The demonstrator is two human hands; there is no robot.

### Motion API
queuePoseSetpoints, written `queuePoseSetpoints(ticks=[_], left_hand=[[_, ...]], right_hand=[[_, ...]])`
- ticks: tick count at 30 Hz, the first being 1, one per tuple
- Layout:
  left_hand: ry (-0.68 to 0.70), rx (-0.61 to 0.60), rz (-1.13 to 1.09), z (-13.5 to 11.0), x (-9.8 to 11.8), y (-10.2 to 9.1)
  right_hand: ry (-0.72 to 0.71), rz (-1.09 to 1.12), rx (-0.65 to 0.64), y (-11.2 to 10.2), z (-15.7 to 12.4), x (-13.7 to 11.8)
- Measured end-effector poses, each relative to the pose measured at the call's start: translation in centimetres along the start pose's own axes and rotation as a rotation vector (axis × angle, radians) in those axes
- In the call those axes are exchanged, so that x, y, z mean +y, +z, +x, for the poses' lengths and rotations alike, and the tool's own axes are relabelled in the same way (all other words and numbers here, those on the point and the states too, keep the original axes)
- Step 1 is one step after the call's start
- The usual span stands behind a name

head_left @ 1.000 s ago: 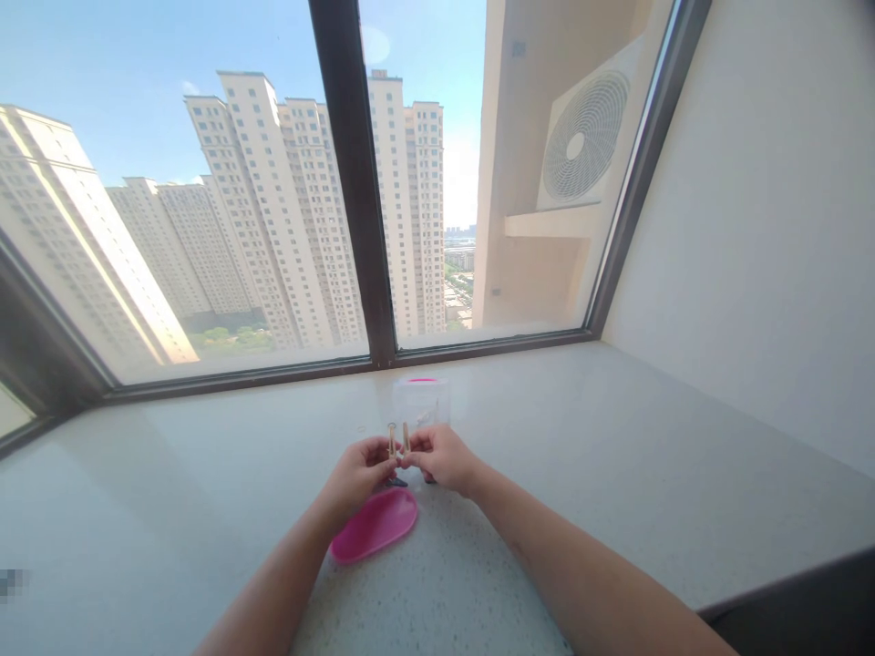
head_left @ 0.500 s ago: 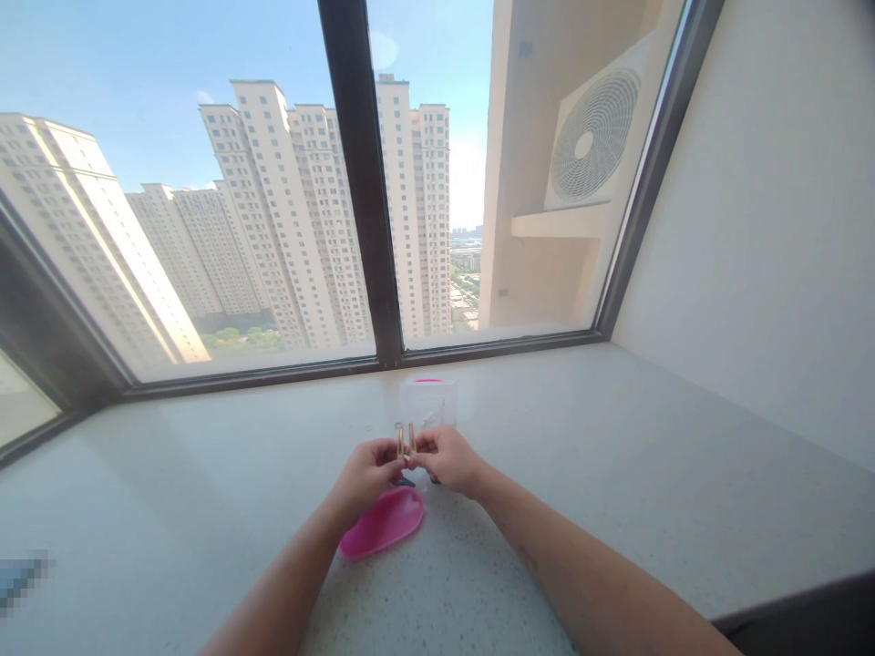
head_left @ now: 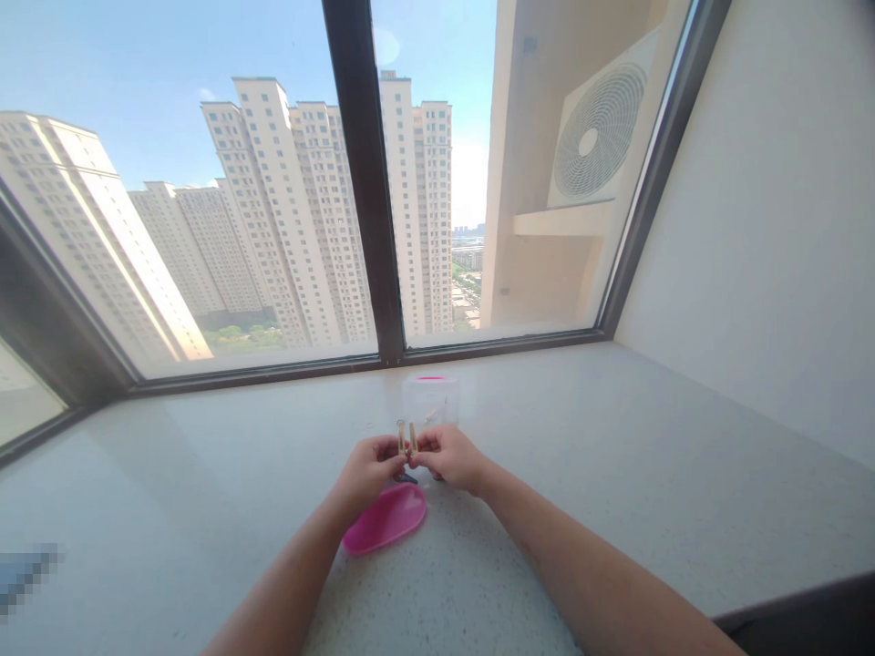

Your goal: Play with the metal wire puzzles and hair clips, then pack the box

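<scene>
Fingers (head_left: 392, 461) slightly rightward on wooden pegs (head_left: 406, 435)

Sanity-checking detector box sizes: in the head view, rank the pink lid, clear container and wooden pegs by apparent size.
1. pink lid, nearest the camera.
2. clear container, farther back and partly behind the right hand, so its true size is unsure.
3. wooden pegs, pinched between the left hand and the right hand.

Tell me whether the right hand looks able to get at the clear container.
Probably yes: the clear container stands just beyond the right hand with nothing between, though that hand is pinching small wooden pieces.
</scene>
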State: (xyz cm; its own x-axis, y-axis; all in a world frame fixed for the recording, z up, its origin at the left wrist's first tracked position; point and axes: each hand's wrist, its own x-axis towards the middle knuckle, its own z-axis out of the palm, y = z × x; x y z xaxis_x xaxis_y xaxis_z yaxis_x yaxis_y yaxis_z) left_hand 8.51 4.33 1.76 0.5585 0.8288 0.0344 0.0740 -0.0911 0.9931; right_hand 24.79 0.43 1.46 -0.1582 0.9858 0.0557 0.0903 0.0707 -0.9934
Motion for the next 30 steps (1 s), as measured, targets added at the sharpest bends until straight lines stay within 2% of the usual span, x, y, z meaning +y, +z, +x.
queuePoseSetpoints(ticks=[19, 30], left_hand=[[0.024, -0.015, 0.029, -0.5, 1.1, 0.2], [0.038, 0.009, 0.055, -0.4, 1.0, 0.2]], right_hand=[[-0.041, 0.022, -0.012, -0.4, -0.1, 0.3], [-0.028, 0.058, 0.031, -0.4, -0.4, -0.9]])
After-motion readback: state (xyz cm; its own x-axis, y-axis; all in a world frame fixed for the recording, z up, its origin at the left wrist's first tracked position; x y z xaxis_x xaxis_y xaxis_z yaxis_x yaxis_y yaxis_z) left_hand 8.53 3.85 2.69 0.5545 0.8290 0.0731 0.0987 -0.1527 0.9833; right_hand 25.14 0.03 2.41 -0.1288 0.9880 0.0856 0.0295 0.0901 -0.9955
